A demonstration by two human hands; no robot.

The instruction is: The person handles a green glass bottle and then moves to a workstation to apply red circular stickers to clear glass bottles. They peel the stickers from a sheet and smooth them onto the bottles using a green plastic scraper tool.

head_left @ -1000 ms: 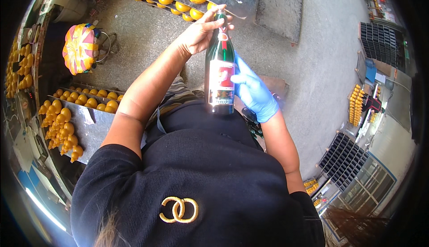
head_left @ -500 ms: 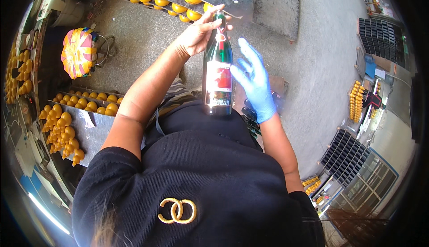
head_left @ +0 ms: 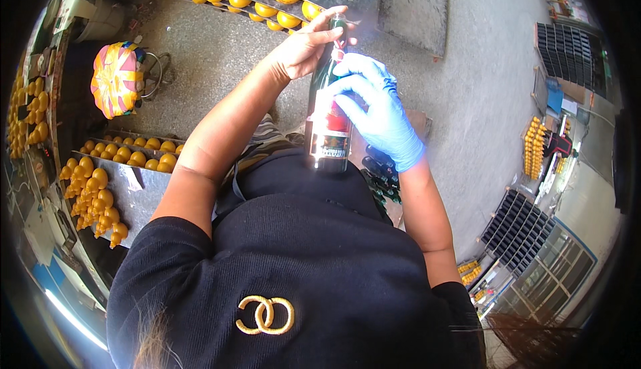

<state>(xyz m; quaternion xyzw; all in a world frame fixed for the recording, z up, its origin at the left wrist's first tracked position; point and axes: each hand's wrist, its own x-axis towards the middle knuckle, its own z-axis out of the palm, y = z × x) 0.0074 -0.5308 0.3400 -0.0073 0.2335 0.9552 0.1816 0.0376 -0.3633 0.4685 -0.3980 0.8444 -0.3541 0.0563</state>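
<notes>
A dark green glass bottle [head_left: 330,145] is held in front of my body, its neck pointing away from me and its base close to my waist. A red and white label [head_left: 337,123] covers its body, with a dark band below. My bare left hand [head_left: 308,47] is closed round the neck near the top. My right hand [head_left: 384,112], in a blue glove, lies bent over the bottle's shoulder and the label's upper part, fingers curled against the glass. The gloved fingers hide part of the label and the red neck decoration.
Rows of yellow gourd-shaped pieces [head_left: 230,0] line racks ahead and at left [head_left: 97,195]. A stool with a colourful cover [head_left: 115,80] stands at left. Dark bottles [head_left: 382,176] are behind my right forearm. Black crate stacks [head_left: 517,232] stand at far right.
My right hand has moved left onto the bottle, its fingers bending from spread to curled over the label. The bottle's neck has tipped slightly to the right with my left hand.
</notes>
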